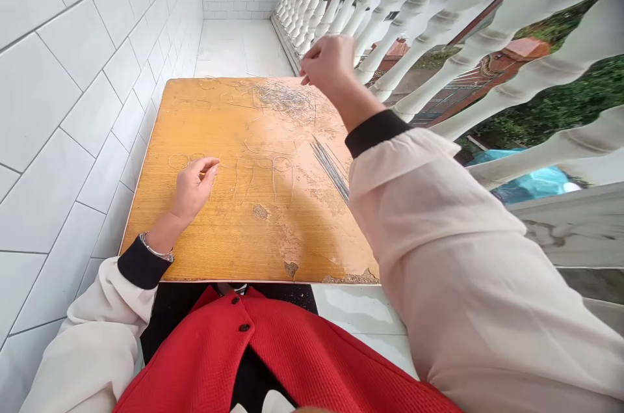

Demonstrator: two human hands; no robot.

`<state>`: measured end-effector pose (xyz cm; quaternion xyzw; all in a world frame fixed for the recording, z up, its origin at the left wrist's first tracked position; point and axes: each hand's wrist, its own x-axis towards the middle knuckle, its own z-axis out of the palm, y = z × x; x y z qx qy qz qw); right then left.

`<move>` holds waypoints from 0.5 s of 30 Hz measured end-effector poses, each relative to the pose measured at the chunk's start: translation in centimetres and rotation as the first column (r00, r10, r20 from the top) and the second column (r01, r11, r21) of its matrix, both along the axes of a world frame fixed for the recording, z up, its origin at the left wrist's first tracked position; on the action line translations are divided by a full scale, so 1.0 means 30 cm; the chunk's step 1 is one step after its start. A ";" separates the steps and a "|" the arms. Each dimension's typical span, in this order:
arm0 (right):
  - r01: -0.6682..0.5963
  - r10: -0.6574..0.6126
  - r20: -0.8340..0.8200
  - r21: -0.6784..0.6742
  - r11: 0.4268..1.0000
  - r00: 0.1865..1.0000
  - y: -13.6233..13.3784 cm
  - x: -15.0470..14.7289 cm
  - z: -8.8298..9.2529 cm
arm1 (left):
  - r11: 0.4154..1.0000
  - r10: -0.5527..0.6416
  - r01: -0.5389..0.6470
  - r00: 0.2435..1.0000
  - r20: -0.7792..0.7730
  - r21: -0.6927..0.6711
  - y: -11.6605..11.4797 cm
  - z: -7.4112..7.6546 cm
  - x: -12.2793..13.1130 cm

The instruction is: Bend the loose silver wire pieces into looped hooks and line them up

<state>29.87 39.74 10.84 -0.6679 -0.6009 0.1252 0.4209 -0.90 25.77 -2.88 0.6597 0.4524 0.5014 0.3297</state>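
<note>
My left hand (pixel 195 186) is pinched closed low over the left part of the wooden table (pixel 219 244), beside a thin wire ring (pixel 178 161). What its fingertips hold is too fine to make out. Raised above the table's far right edge, my right hand (pixel 331 62) has its fingers pressed together; anything between them is too small to see. Beneath and left of it lies a tangled pile of thin wires (pixel 285 95). Several bent wires with loops (pixel 273 169) lie in a row at mid-table. A bundle of straight grey rods (pixel 331 169) rests to their right.
A white tiled wall (pixel 63 94) runs along the left. White balusters (pixel 390 29) stand close along the right, beyond my right arm. The table surface is worn, with chipped patches (pixel 291 268) near its front edge.
</note>
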 end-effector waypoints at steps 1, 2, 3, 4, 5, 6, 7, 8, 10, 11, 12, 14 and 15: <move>0.032 -0.032 -0.021 0.001 1.000 0.999 -0.042 -0.032 -0.011 | 1.000 -0.001 0.002 1.000 0.015 -0.008 0.004 0.002 0.001; 0.028 -0.029 -0.052 -0.011 1.000 0.998 -0.088 -0.066 -0.022 | 1.000 -0.003 0.005 0.999 0.039 -0.027 0.008 0.007 0.004; 0.020 -0.022 -0.078 -0.026 0.999 0.997 -0.138 -0.099 -0.033 | 0.998 -0.007 0.011 0.997 0.074 -0.056 0.014 0.015 0.008; 0.002 -0.006 -0.096 -0.039 0.999 0.995 -0.190 -0.132 -0.047 | 0.995 -0.013 0.024 0.993 0.115 -0.092 0.020 0.025 0.013; -0.026 0.021 -0.116 -0.047 0.999 0.993 -0.242 -0.163 -0.064 | 0.990 -0.022 0.043 0.987 0.161 -0.131 0.025 0.038 0.020; -0.052 0.046 -0.101 -0.055 0.997 0.994 -0.293 -0.192 -0.085 | 0.984 -0.035 0.071 0.978 0.208 -0.166 0.030 0.052 0.029; -0.084 0.080 -0.079 -0.058 0.995 0.994 -0.340 -0.219 -0.109 | 0.979 -0.046 0.093 0.968 0.246 -0.183 0.033 0.067 0.040; -0.106 0.104 -0.055 -0.041 0.993 0.993 -0.383 -0.244 -0.135 | 0.972 -0.071 0.128 0.959 0.275 -0.195 0.034 0.081 0.052; -0.150 0.150 0.008 -0.003 0.989 0.989 -0.454 -0.286 -0.188 | 0.960 -0.119 0.192 0.938 0.326 -0.202 0.027 0.106 0.079; -0.163 0.162 0.027 0.006 0.987 0.986 -0.481 -0.303 -0.212 | 0.956 -0.142 0.219 0.929 0.342 -0.198 0.019 0.116 0.093; -0.182 0.181 0.034 0.007 0.983 0.983 -0.503 -0.317 -0.232 | 0.951 -0.161 0.241 0.922 0.352 -0.195 0.010 0.124 0.106; -0.220 0.220 0.023 -0.006 0.976 0.975 -0.535 -0.333 -0.258 | 0.944 -0.178 0.264 0.913 0.368 -0.200 -0.010 0.140 0.122; -0.244 0.244 0.014 -0.022 0.970 0.970 -0.546 -0.333 -0.265 | 0.943 -0.175 0.264 0.911 0.374 -0.203 -0.019 0.147 0.124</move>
